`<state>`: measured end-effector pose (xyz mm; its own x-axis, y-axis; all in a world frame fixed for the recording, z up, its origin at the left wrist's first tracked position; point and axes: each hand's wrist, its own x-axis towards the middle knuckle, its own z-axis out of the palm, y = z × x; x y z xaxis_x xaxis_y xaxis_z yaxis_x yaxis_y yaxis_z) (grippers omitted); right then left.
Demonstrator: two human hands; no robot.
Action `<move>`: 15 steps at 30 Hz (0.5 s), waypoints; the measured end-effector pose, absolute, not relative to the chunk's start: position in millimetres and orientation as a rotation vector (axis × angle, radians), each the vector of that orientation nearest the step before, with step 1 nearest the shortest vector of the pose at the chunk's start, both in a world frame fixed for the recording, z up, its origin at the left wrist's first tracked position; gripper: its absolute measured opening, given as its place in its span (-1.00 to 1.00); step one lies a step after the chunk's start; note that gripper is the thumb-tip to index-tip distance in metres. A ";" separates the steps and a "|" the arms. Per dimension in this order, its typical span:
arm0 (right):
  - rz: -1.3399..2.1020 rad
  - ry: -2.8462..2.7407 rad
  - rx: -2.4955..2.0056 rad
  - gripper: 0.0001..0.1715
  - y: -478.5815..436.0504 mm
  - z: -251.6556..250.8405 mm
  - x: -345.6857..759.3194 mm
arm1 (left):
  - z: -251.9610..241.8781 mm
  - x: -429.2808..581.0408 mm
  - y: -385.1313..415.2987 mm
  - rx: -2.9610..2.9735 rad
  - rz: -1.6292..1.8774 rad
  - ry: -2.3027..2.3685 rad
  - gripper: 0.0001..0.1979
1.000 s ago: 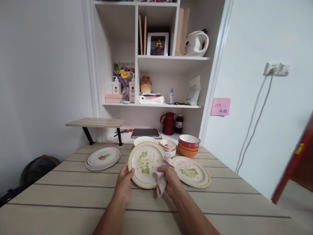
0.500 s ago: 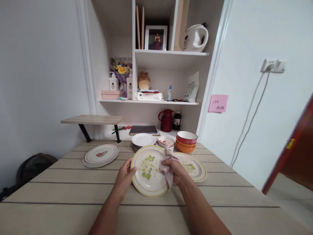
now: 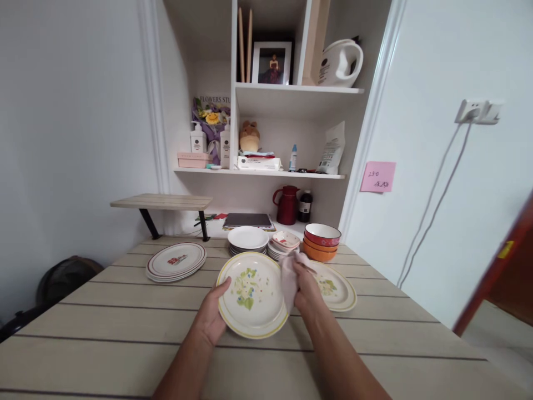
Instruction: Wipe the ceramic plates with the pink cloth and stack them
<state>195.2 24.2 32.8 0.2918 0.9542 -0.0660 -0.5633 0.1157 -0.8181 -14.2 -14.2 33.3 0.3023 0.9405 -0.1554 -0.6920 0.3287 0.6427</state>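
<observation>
A round cream plate [image 3: 253, 297] with a yellow rim and a green leaf pattern is tilted up toward me above the table. My left hand [image 3: 213, 311] grips its left edge, the thumb over the rim. Bunched in my right hand [image 3: 307, 286] is a pale pinkish cloth [image 3: 289, 280], held at the plate's right edge; its fingers are partly hidden by the cloth. Behind that hand lies a larger plate [image 3: 335, 284] with a similar pattern, partly covered by the hand and cloth.
Several red-printed plates [image 3: 177, 261] are stacked on the left of the wooden table [image 3: 125, 333]. At the back stand a stack of white plates [image 3: 248, 238], small square dishes [image 3: 286, 240] and stacked bowls [image 3: 320, 243]. A low raised shelf [image 3: 162, 201] stands back left.
My right hand and the cloth have shifted from the plate's face to its right edge. My left hand sits slightly lower on the rim. The whole view has shifted a little.
</observation>
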 end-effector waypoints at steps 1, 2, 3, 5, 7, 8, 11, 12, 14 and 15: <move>1.130 -0.502 -0.848 -0.86 26.9 34.1 203.7 | 31.3 -13.2 -13.0 0.504 1.134 0.572 -0.40; 1.069 -0.440 -0.834 -0.88 28.9 35.7 211.7 | 29.2 -11.8 -12.3 0.498 1.119 0.575 -0.40; 1.026 -0.388 -0.825 -0.89 30.1 37.5 218.2 | 27.0 -10.4 -11.9 0.494 1.097 0.580 -0.40; 0.979 -0.344 -0.806 -0.85 29.4 41.6 223.7 | 22.7 -7.6 -11.7 0.477 1.030 0.601 -0.42; 0.974 -0.379 -0.741 -0.76 24.2 46.0 218.0 | 18.4 -5.7 -11.4 0.458 0.950 0.628 -0.45; 0.995 -0.447 -0.695 -0.70 20.2 48.1 211.8 | 16.3 -5.1 -10.9 0.455 0.921 0.636 -0.46; 1.079 -0.841 -0.673 -0.51 5.6 51.8 190.0 | 10.9 -3.9 -8.7 0.479 0.893 0.610 -0.48; 1.084 -1.040 -0.760 -0.45 1.4 51.8 184.4 | 9.9 -3.5 -8.0 0.489 0.899 0.602 -0.48; 1.009 -1.470 -1.005 -0.34 -4.8 50.0 178.6 | 9.8 -2.1 -7.4 0.501 0.928 0.591 -0.48; 0.940 -1.668 -1.123 -0.30 -6.6 48.9 178.6 | 10.8 -1.3 -7.6 0.504 0.947 0.587 -0.48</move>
